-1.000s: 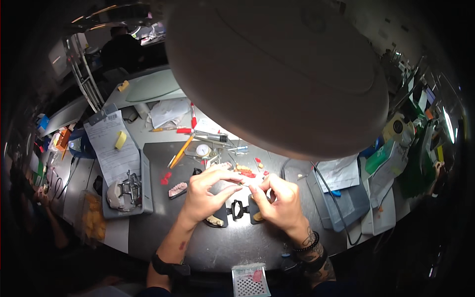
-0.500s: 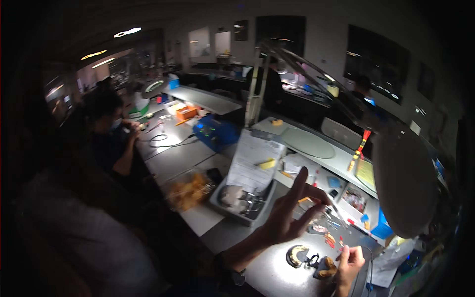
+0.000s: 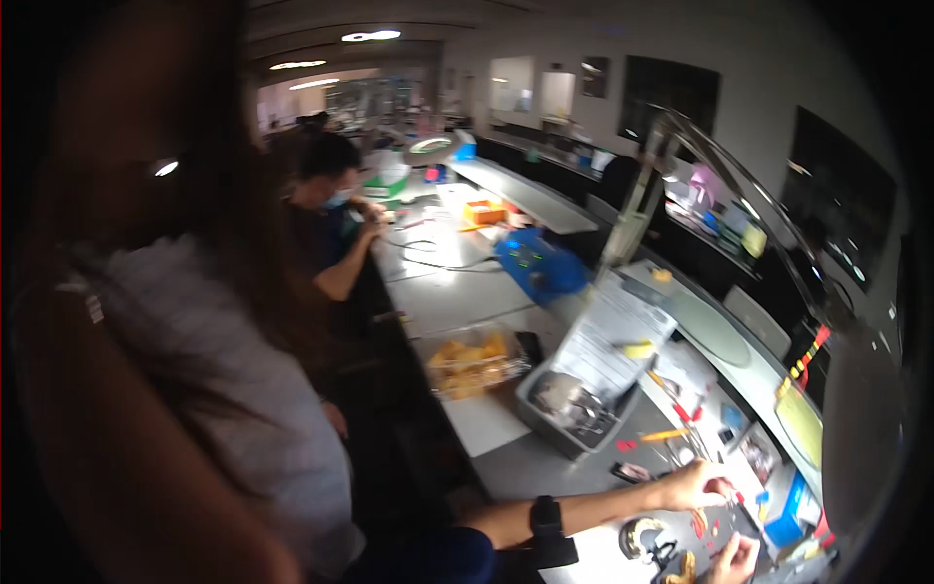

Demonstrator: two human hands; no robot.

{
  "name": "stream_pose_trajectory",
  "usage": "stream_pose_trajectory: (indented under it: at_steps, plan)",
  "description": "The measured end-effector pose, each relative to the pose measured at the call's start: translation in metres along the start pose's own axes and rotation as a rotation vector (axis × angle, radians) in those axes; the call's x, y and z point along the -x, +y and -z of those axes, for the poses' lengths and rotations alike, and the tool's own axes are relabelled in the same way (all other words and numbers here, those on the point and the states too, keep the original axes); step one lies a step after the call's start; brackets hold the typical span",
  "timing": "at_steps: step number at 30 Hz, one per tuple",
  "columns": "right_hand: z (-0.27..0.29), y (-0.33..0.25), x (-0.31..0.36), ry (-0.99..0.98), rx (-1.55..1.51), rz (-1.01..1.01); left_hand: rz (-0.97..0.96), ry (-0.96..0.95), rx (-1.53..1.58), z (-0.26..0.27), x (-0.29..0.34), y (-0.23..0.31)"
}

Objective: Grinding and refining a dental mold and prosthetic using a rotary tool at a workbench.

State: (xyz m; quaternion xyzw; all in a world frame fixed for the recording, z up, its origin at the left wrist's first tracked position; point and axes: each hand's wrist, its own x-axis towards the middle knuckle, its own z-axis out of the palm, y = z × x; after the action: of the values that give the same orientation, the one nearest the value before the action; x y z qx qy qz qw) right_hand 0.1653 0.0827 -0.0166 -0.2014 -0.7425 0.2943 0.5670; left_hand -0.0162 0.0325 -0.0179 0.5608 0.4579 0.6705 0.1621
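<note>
My left hand (image 3: 696, 485) reaches across the lit bench at the lower right, a dark watch (image 3: 547, 516) on its wrist. Its fingers are curled together at the tips; what they hold, if anything, is too blurred to name. My right hand (image 3: 736, 560) is low at the picture's bottom edge, fingers bent closed around something I cannot make out. Below my left forearm lies a pale dental arch cast (image 3: 637, 537) on a dark base. A tan dental model (image 3: 686, 567) sits beside my right hand, partly cut off. Small red pieces (image 3: 699, 524) lie between the hands.
A grey bin (image 3: 574, 443) holds a pale lump, metal parts and a propped paper sheet (image 3: 608, 331). Left of it stands a clear box (image 3: 475, 360) of yellowish pieces. A lamp head (image 3: 866, 428) hangs at right. One person stands close at left; another sits farther along the bench.
The view has swung left, so the bench appears farther right. My left hand has come down from its raised, index-up pose to the bench, near my right hand.
</note>
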Motion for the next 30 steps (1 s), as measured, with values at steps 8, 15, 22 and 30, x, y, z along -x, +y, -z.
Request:
stream_pose_trajectory:
  at_steps: [8, 15, 22, 30]
  plan:
    - [-0.002, 0.006, -0.016, -0.275, -0.202, -0.233, 0.155, -0.118, 0.190, 0.004, 0.015, 0.021]
    - [0.001, -0.007, -0.019, -0.290, -0.274, -0.103, 0.356, -0.193, 0.515, -0.003, 0.013, 0.031]
    - [0.007, -0.009, -0.010, -0.321, -0.271, -0.138, 0.368, -0.204, 0.515, -0.003, 0.024, 0.033]
    - [0.004, -0.006, -0.010, -0.255, -0.307, -0.069, 0.362, -0.208, 0.468, -0.003, 0.022, 0.036]
